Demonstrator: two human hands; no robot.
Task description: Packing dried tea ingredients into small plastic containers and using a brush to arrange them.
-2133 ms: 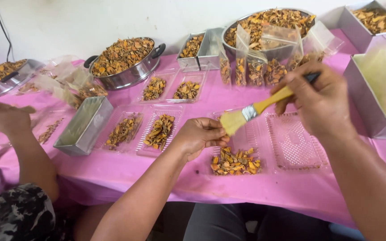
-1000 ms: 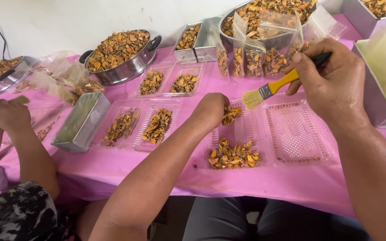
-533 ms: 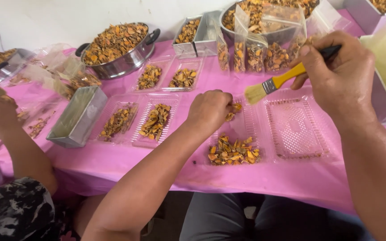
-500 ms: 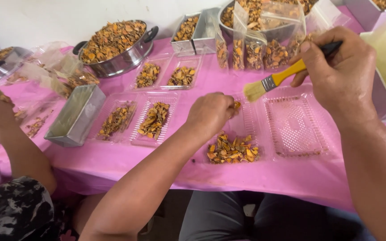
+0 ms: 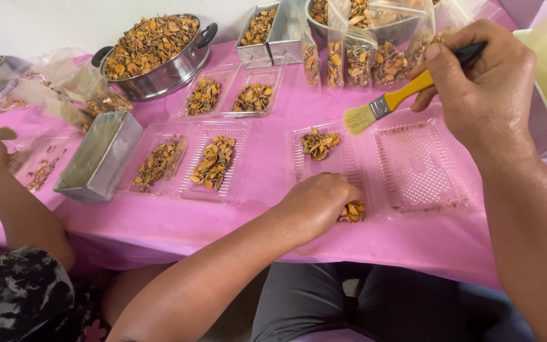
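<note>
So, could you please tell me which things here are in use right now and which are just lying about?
In use:
- left hand on the chips
- right hand holding the brush
- open clear tray

Lying about:
- pot
- metal tin
- filled bags
- two far trays

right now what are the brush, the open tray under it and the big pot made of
The brush looks like glossy yellow plastic on the handle, with a shiny metal band and pale, straw-coloured bristles. The tray seems thin clear plastic: the pink cloth shows through its ribbed base. The pot is likely stainless steel, with bright reflective walls and dark, probably plastic, handles.
</note>
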